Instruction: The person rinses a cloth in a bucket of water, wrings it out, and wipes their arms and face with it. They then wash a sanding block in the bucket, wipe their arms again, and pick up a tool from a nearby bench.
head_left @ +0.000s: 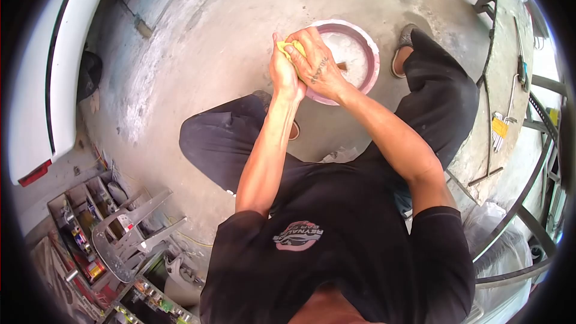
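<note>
My left hand [285, 77] is closed against a crumpled yellow cloth [299, 47], its thumb pointing away from me. From the other side my right hand [316, 67] wraps its fingers over the same cloth, so the bundle is squeezed between both palms. Both hands are over the left rim of a round pink-rimmed basin [373, 54]. Pale, cloudy liquid shows inside the basin, with a small brown piece [342, 66] near its middle. Much of the cloth is hidden by my fingers.
The basin stands on a stained concrete floor [240, 42] between my legs. A workbench [480, 174] with metal tools runs along the right. A white vehicle panel [42, 84] is at left; a grey plastic chair [117, 237] and bins of small items are lower left.
</note>
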Available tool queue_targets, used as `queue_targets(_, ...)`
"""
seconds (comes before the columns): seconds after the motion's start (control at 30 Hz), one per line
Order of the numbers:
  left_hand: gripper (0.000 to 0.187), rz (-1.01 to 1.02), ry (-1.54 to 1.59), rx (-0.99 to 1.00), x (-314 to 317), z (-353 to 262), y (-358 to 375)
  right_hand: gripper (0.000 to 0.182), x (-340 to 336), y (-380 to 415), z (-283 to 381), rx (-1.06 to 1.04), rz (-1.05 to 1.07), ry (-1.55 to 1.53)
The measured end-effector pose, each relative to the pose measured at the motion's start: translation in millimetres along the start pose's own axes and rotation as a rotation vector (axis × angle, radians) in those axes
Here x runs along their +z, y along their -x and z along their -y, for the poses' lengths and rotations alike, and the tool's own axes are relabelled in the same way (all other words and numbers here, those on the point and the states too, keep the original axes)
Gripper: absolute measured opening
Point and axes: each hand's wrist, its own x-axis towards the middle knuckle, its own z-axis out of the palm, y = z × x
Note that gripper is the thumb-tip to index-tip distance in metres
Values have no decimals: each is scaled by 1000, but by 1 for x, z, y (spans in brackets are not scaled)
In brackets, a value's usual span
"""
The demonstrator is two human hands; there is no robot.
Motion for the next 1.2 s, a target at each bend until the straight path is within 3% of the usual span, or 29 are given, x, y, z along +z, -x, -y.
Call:
queue_targets(0.03, 47, -161, -28, -27, 5, 7, 11, 27, 0, 8, -4, 126, -10, 17)
queue_targets(0.07, 47, 428, -18, -279, -54, -4, -6, 27, -8, 2, -2, 391, 2, -163)
queue_targets(0.1, 47, 435, -15, -286, -46, 1, -2, 27, -12, -2, -16, 394, -5, -156)
queue_targets(0.13, 46, 434, -159, -197, -38, 8, 5, 27, -16, -3, -32, 506, -32, -420)
queue_targets(0.2, 40, 352, -530, 106, -19, 20, 13, 30, -29, -19, -46, 653, -50, -892)
queue_targets(0.23, 40, 350, -528, 115, -17, 24, 10, 35, -40, -22, -45, 786, -29, -1118)
queue_targets(0.3, 40, -56, -1013, 801, -24, 38, -2, 50, -42, -20, -46, 707, 73, -942)
queue_targets(0.33, 40, -48, -1010, 786, -30, 45, -7, 59, -19, -2, -43, 621, 95, -714)
queue_targets(0.37, 40, -30, -780, 558, -35, 47, -12, 70, 7, 19, -36, 532, 125, -482)
queue_targets(0.4, 41, -7, -547, 340, -40, 46, -21, 82, 3, 21, -17, 528, 189, -468)
queue_targets(0.43, 42, 14, -318, 122, -46, 46, -31, 82, 4, 28, -25, 525, 229, -490)
queue_targets(0.47, 30, -42, -294, 73, -63, 48, -37, 79, 7, 34, -29, 543, 287, -450)
queue_targets(0.53, 26, -127, -355, 59, -79, 47, -48, 75, 13, 46, -45, 568, 337, -410)
queue_targets(0.6, 18, -257, -404, 53, -97, 40, -65, 52, 12, 52, -72, 261, 422, -197)
queue_targets(0.67, 18, -250, -440, 0, -111, 30, -66, 35, -18, 41, -104, 477, 391, -457)
queue_targets(0.7, 17, -236, -484, -47, -111, 23, -63, 32, -27, 41, -130, 423, 237, -499)
queue_targets(0.73, 16, -212, -441, -68, -108, 19, -60, 31, -36, 35, -134, 709, 6, -480)
queue_targets(0.83, 19, -137, -230, -187, -98, 22, -54, 29, -51, 32, -172, 877, -137, -478)
queue_targets(0.9, 22, -132, -174, -192, -89, 30, -47, 27, -41, 45, -194, 678, -30, 13)
queue_targets(0.93, 24, -115, -228, -212, -88, 35, -45, 27, -37, 56, -198, 444, 71, 407)
queue_targets(0.97, 25, -89, -283, -236, -86, 41, -45, 27, -33, 61, -205, 446, 69, 416)
queue_targets(1.03, 24, -40, -351, -226, -96, 57, -42, 28, -24, 73, -218, 257, 267, 684)
queue_targets(1.07, 26, -27, -468, -220, -100, 62, -39, 31, -21, 70, -216, 427, 211, 614)
queue_targets(1.1, 27, -12, -585, -206, -105, 69, -42, 31, -21, 66, -221, 427, 199, 619)
queue_targets(1.2, 26, -51, -634, -125, -114, 82, -43, 54, -7, 66, -257, 830, 242, 560)
